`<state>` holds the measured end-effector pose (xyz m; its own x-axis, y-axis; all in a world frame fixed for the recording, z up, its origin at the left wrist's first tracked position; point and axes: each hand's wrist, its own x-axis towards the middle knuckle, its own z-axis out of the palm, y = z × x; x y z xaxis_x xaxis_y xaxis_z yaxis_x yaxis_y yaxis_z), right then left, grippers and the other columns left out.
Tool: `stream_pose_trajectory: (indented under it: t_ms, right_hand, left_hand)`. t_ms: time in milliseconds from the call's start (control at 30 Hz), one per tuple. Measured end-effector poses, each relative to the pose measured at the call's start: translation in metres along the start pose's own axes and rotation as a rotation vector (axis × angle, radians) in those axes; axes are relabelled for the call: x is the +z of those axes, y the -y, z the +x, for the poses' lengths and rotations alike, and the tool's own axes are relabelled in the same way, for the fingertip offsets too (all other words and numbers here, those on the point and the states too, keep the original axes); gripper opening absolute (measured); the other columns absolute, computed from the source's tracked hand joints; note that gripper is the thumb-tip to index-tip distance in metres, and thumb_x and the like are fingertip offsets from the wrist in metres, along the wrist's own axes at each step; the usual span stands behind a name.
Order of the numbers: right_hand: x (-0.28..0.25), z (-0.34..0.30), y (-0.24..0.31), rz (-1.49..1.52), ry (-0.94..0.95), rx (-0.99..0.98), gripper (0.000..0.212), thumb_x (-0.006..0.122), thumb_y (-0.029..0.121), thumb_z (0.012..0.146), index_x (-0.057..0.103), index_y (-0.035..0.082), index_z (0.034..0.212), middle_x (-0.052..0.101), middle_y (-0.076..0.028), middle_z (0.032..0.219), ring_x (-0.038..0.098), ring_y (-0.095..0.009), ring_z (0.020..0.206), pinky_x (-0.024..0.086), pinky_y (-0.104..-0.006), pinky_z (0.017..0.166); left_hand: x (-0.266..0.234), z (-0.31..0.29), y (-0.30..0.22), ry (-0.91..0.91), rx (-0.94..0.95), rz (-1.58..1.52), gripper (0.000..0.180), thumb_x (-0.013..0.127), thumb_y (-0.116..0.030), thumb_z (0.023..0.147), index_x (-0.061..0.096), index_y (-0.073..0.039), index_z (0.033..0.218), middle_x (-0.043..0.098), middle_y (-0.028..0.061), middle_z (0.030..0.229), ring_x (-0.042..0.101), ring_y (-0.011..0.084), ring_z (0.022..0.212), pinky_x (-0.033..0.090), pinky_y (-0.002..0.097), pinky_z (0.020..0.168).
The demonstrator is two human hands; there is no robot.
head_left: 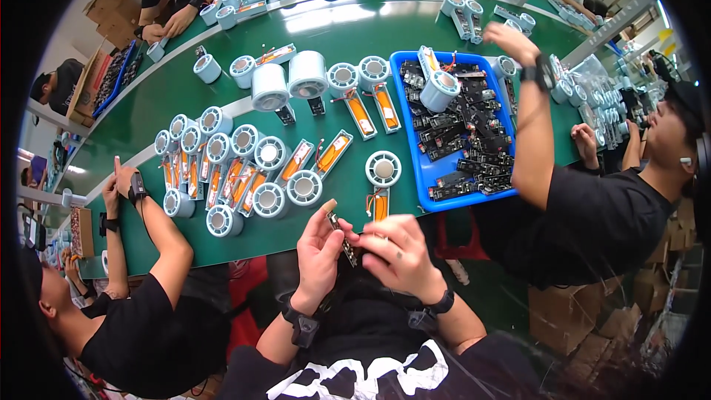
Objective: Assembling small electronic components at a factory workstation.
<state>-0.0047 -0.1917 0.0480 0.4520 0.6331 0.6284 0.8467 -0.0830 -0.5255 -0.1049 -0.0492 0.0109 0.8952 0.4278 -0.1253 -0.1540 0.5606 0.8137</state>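
My left hand [320, 258] is closed around a narrow black circuit board [345, 246], held upright above the table's near edge. A tan cover sits on one of its fingertips. My right hand [404, 255] is beside the board with its fingers bent together in a pinch; whatever lies between the fingertips is hidden. Just beyond my hands is a pale blue handheld fan [384, 169], its opened handle showing an orange battery [381, 206]. A blue tray [424, 191] to the right is heaped with black circuit boards [474, 122], and another fan body [440, 91] rests on them.
Several opened fans [222, 148] crowd the green table [111, 226] on the left. Two larger pale blue units [307, 74] stand farther back. A co-worker's arm [535, 133] reaches over the tray's right side; another person's hands [122, 178] are at the left. Cardboard boxes [566, 315] lie low right.
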Motion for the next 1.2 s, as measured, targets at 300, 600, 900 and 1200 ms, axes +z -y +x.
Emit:
stream_pose_trajectory:
  t_ms: [300, 600, 900, 1200]
  right_hand:
    - [-0.009, 0.043, -0.040, -0.311, 0.364, -0.092, 0.020, 0.072, 0.001, 0.076, 0.070, 0.009, 0.095, 0.071, -0.004, 0.105, 0.065, -0.022, 0.097, 0.050, -0.0375, 0.081]
    - [-0.015, 0.023, -0.058, 0.048, 0.193, 0.199, 0.019, 0.072, 0.002, 0.078, 0.071, 0.010, 0.096, 0.070, -0.006, 0.091, 0.065, -0.028, 0.079, 0.049, -0.0359, 0.076]
    - [0.000, 0.016, -0.058, -0.118, 0.186, 0.007, 0.027, 0.078, 0.005, 0.075, 0.074, 0.014, 0.100, 0.065, -0.003, 0.088, 0.063, -0.022, 0.079, 0.047, -0.0365, 0.073]
    - [0.009, 0.013, -0.059, 0.011, 0.015, 0.078, 0.033, 0.083, 0.004, 0.070, 0.078, 0.016, 0.100, 0.067, -0.001, 0.096, 0.061, -0.019, 0.081, 0.047, -0.0327, 0.064]
  left_hand:
    - [-0.005, 0.011, 0.011, 0.044, -0.121, 0.103, 0.048, 0.059, -0.002, 0.100, 0.045, 0.002, 0.146, 0.062, 0.0083, 0.106, 0.067, 0.0154, 0.088, 0.061, 0.0327, 0.078]
    - [-0.004, 0.023, 0.012, 0.076, -0.145, 0.123, 0.049, 0.059, -0.001, 0.100, 0.045, 0.000, 0.146, 0.062, 0.0094, 0.106, 0.067, 0.0156, 0.088, 0.061, 0.0314, 0.077]
    - [0.000, 0.026, 0.014, 0.097, -0.114, 0.122, 0.048, 0.056, 0.000, 0.101, 0.044, -0.002, 0.147, 0.064, 0.0117, 0.110, 0.067, 0.0159, 0.089, 0.060, 0.0301, 0.076]
    - [-0.001, 0.028, 0.011, 0.129, -0.134, 0.166, 0.048, 0.055, 0.001, 0.100, 0.045, -0.002, 0.146, 0.065, 0.0117, 0.111, 0.067, 0.0176, 0.088, 0.058, 0.0304, 0.073]
